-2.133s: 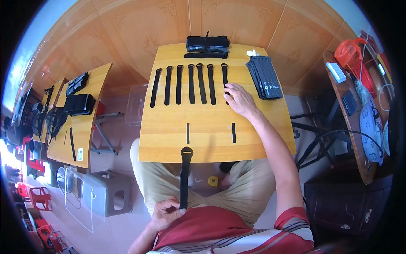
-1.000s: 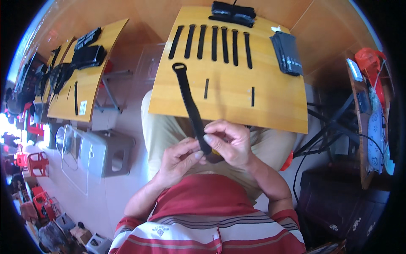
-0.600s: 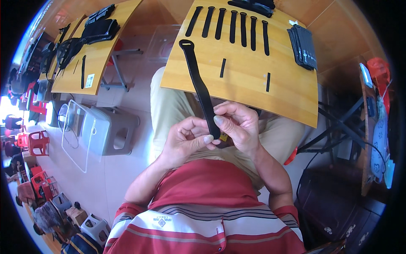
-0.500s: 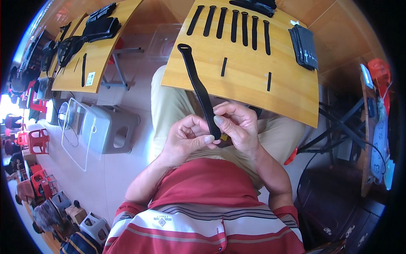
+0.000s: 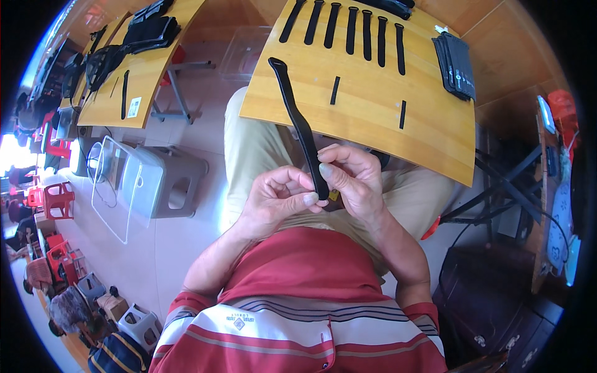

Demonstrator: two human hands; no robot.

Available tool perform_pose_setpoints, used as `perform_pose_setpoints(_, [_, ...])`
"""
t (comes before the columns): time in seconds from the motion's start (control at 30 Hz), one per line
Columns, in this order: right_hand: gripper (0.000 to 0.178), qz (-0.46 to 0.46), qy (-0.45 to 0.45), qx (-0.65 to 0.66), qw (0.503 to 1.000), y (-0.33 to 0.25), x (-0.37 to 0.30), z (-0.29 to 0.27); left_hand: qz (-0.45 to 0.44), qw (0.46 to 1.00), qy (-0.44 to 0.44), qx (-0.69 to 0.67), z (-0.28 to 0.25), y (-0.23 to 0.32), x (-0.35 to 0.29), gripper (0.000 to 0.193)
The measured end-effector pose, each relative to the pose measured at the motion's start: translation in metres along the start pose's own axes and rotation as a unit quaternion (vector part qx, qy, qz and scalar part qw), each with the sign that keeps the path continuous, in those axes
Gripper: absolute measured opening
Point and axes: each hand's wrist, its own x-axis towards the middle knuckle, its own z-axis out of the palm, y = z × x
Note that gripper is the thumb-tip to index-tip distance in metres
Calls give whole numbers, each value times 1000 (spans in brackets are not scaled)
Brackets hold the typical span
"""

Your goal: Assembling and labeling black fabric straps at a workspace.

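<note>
The lower end of a black strap (image 5: 301, 127) is pinched between left hand (image 5: 277, 199) and right hand (image 5: 351, 180), its upper end lying over the table (image 5: 373, 118).

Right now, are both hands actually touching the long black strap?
Touching. The head view shows the left hand and right hand pinching the near end of the long black strap between thumbs and fingertips, no gap visible.
</note>
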Motion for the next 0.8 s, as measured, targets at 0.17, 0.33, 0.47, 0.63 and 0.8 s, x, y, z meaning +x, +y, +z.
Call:
perform_pose_setpoints(0.17, [15, 5, -7, -1, 1000, 2, 0, -1, 15, 1000, 0, -2, -2, -2, -1, 14])
perform_pose_setpoints(0.33, [15, -15, -8, -16, 1000, 5, 0, 1, 26, 999, 26, 17, 2, -3, 0, 21])
perform_pose_setpoints(0.47, [14, -22, 7, -2, 1000, 1, 0, 9, 32, 998, 40, 24, 3, -5, 1, 23])
perform_pose_setpoints(0.63, [13, -45, 19, -45, 998, 3, -2, 12, 42, 997, 54, 46, 5, -5, -1, 22])
perform_pose_setpoints(0.8, [12, -74, 36, -84, 993, 9, -3, 15, 53, 994, 69, 63, 7, -7, -3, 24])
